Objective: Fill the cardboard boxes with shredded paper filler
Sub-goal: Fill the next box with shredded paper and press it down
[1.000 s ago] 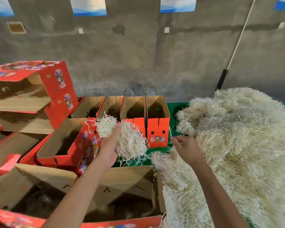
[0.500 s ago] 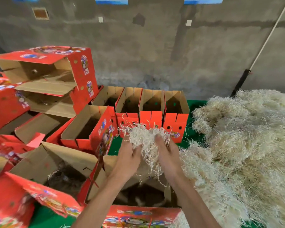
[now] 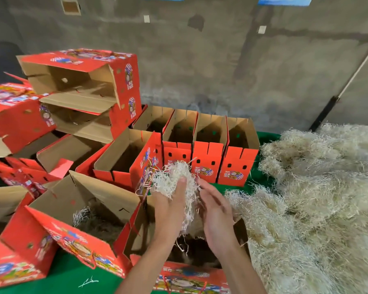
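Observation:
My left hand [image 3: 170, 206] grips a clump of pale shredded paper [image 3: 174, 179] above an open red cardboard box [image 3: 241, 230] right in front of me. My right hand [image 3: 215, 211] presses against the clump's right side with fingers spread. The box's inside is mostly hidden by my hands. To its left stands another open red box [image 3: 51, 234] with some shredded paper at its bottom. A large heap of shredded paper [image 3: 317, 198] fills the right side of the green table.
A row of several upright open red boxes [image 3: 208, 162] stands behind my hands, with one more box [image 3: 123, 158] to their left. More red boxes [image 3: 83, 85] are stacked on their sides at the far left. A grey concrete wall [image 3: 221, 60] closes the back.
The clump and both hands have stayed over the near box. My right hand has opened and slid down the clump's right side. The view has shifted left, showing more of the left boxes.

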A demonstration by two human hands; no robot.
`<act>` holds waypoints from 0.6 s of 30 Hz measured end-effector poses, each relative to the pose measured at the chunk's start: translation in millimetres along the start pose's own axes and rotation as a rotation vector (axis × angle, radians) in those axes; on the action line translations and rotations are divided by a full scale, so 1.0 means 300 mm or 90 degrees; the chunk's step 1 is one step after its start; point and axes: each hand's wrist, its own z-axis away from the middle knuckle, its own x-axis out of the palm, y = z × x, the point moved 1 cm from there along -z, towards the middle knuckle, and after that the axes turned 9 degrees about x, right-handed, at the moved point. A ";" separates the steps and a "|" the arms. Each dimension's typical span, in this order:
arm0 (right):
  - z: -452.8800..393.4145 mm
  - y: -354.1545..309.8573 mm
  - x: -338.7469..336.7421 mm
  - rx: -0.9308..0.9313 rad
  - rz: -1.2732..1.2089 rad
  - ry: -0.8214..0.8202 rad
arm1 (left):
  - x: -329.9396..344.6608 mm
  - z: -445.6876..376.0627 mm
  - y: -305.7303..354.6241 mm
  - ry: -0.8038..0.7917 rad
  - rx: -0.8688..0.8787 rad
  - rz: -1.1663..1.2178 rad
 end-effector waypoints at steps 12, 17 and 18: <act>-0.018 -0.055 0.006 0.010 0.162 0.265 | 0.086 -0.044 0.005 -0.103 -0.138 -0.050; -0.010 -0.040 0.017 -0.147 0.314 0.280 | 0.128 -0.038 0.018 -0.052 -0.140 0.072; -0.006 -0.027 0.016 -0.160 0.280 0.256 | 0.128 -0.032 0.014 -0.047 -0.111 0.053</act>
